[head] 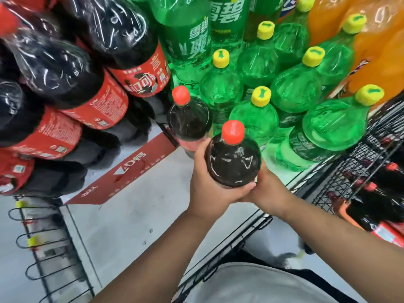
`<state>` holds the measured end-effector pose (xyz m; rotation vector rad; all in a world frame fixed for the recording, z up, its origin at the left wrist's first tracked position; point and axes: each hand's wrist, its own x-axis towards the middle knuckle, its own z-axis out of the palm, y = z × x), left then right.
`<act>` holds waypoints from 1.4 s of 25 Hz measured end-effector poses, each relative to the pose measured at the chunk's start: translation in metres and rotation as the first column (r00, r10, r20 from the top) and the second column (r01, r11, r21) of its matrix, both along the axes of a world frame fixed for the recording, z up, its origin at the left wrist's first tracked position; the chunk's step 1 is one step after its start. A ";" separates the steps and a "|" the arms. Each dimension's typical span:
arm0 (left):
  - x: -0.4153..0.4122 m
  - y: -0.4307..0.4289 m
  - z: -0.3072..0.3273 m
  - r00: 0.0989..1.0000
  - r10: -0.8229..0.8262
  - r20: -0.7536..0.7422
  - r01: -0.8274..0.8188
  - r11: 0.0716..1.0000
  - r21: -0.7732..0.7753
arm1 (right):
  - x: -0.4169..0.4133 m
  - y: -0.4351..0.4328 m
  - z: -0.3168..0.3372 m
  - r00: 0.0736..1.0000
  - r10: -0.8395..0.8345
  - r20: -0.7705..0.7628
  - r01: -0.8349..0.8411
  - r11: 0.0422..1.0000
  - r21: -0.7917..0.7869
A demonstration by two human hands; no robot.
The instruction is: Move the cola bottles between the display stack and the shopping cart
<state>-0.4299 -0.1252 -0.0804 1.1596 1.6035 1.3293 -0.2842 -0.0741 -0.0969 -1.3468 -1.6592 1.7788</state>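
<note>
I have the cola bottle [232, 165] upright in the middle of the frame, clamped between both hands. The left hand [207, 184] wraps its left side with fingers curled round the near wall. The right hand [271, 189] cups it from the right, partly hidden behind the bottle. I judge that two hands are used because a full bottle this wide is heavy, and its smooth, rounded plastic gives one palm little to bite on. The bottle is dark, glossy and dome-shouldered, with a red cap [233, 131] pointing up at me.

Just up and left of it a second cola bottle [189, 119] of the same kind stands at the edge of the green bottles [290, 92]. I take mine to be meant either for the spot beside that one or for the cart; I cannot tell which. The green bottles are translucent and yellow-capped, packed shoulder to shoulder in rows.

In the upper left, cola packs [72, 84] sit tilted under crinkly shrink film, their red labels showing. Orange bottles [371, 51] fill the upper right. At the right edge the black wire cart [349, 171] holds more cart bottles [380, 206]. A red cardboard strip [122, 178] crosses the grey surface left of centre, above a wire rack [43, 243] in the lower left.
</note>
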 end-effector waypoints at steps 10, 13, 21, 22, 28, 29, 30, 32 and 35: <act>-0.013 -0.002 -0.034 1.000 -0.004 -0.012 0.003 0.999 -0.041 | -0.015 -0.006 -0.030 0.997 -0.018 0.079 0.013 0.998 0.064; -0.016 -0.001 -0.037 1.000 -0.026 -0.009 0.025 0.999 -0.040 | -0.022 -0.006 -0.026 0.995 -0.070 0.076 0.068 0.997 0.027; -0.027 -0.003 -0.045 0.991 -0.110 0.072 0.118 0.984 -0.133 | -0.031 -0.009 -0.051 0.978 -0.085 0.193 0.132 0.960 -0.246; -0.027 -0.003 -0.047 0.991 -0.096 0.090 0.108 0.983 -0.145 | -0.032 -0.009 -0.055 0.979 -0.102 0.174 0.145 0.957 -0.253; -0.031 0.002 -0.058 0.993 -0.031 0.113 0.051 0.982 -0.182 | -0.040 -0.001 -0.059 0.970 -0.139 0.198 0.173 0.971 -0.164; -0.032 0.003 -0.058 0.994 -0.034 0.109 0.054 0.982 -0.184 | -0.042 0.000 -0.059 0.968 -0.148 0.204 0.183 0.969 -0.164; -0.034 0.005 -0.057 0.994 -0.039 0.098 0.057 0.981 -0.185 | -0.044 0.001 -0.060 0.965 -0.162 0.208 0.198 0.966 -0.167; -0.037 0.007 -0.056 0.996 -0.024 0.081 0.039 0.982 -0.187 | -0.048 0.001 -0.061 0.959 -0.187 0.215 0.226 0.959 -0.171; -0.039 0.008 -0.058 0.997 0.003 0.076 0.013 0.976 -0.217 | -0.051 0.003 -0.065 0.957 -0.184 0.226 0.223 0.961 -0.162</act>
